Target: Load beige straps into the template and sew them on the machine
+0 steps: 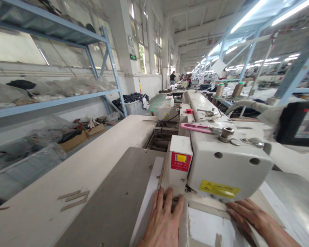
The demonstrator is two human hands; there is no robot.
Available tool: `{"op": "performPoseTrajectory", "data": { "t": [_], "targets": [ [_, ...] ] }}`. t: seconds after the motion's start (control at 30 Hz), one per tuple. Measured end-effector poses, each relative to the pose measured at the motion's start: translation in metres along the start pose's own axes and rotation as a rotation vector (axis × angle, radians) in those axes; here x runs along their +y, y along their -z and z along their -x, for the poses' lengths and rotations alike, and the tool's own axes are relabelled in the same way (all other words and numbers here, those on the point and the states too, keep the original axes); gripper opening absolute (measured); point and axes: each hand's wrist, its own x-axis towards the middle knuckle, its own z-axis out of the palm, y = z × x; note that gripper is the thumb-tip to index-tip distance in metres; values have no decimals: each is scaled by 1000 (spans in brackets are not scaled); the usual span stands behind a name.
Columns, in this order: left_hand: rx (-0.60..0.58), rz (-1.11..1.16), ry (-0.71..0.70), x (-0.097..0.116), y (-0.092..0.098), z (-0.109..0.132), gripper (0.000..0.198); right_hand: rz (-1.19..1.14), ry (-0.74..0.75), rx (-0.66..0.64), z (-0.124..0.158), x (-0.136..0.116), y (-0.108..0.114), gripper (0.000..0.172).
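A white industrial sewing machine (229, 161) stands right in front of me, with a yellow caution label (218, 188) and a red-and-yellow button panel (180, 161) on its head. My left hand (162, 219) lies flat, fingers spread, on a pale workpiece (208, 230) just under the machine head. My right hand (249, 214) rests flat on the same piece at the right, fingers stretched toward the head's underside. Neither hand holds anything. Pink scissors (195, 128) lie on top of the machine.
A long white table (92, 164) runs off to the left, with a grey panel (118, 199) and several small cardboard strips (73, 199) on it. Blue shelving (54, 99) with bagged goods lines the left wall. A screen (301, 123) sits at right. A person (172, 78) stands far down the aisle.
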Motion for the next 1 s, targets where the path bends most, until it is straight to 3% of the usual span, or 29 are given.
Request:
{"op": "performPoseTrajectory", "data": {
  "t": [0.23, 0.37, 0.53, 0.67, 0.83, 1.0],
  "targets": [
    [29, -12, -12, -1, -1, -2, 82, -27, -17, -39, 4, 5, -11, 45],
    [112, -19, -123, -4, 1, -9, 72, -44, -10, -65, 3, 5, -20, 46],
    [85, 11, -292, -3, 24, -19, 53, 27, -8, -119, 5, 12, -18, 43],
    [60, -66, -313, 0, 36, -22, 52, 125, 9, -160, 14, 21, -8, 41],
    [88, -179, -274, 0, 24, -23, 61, 200, 28, -249, 27, 14, 8, 44],
    [225, -301, -308, -18, 1, -29, 68, 218, -205, -348, 34, -20, 9, 59]
  ]
}}
